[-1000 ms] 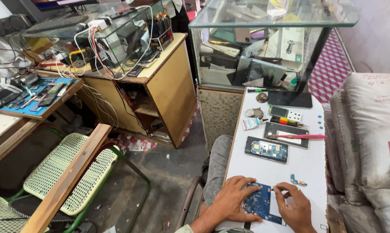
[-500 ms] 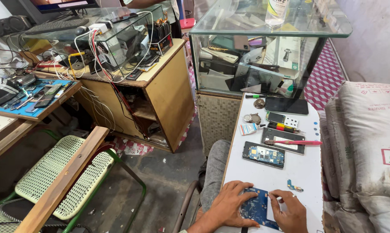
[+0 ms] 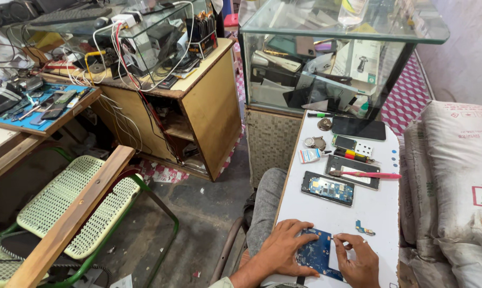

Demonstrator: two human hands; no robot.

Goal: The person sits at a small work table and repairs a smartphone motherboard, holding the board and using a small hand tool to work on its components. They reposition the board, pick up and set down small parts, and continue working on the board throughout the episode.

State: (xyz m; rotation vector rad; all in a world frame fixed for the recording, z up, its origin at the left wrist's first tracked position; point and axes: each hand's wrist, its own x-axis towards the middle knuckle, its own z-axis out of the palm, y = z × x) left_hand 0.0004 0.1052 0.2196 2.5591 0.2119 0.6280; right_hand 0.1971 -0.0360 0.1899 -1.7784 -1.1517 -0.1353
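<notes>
My left hand point(image 3: 283, 249) lies flat on a blue circuit board point(image 3: 316, 253) at the near end of a white table point(image 3: 342, 213), pressing it down. My right hand point(image 3: 357, 255) pinches at the board's right edge with thumb and forefinger. A small loose part point(image 3: 365, 230) sits just beyond my right hand. Farther up lie an opened phone point(image 3: 327, 188) with its blue board exposed, a phone frame point(image 3: 354, 172) with a pink-handled tool point(image 3: 366, 174) across it, and a dark phone screen point(image 3: 358, 128).
A glass display case point(image 3: 337, 58) full of parts stands at the table's far end. White sacks point(image 3: 454, 176) are stacked on the right. On the left are a wooden cabinet point(image 3: 198, 106) with cables, a blue-mat workbench point(image 3: 33, 112) and green-framed chairs point(image 3: 75, 202).
The camera has tilted and shifted slightly, so the hands sit lower in view. Both hands stay on the blue board, with the right fingers still working at its edge.
</notes>
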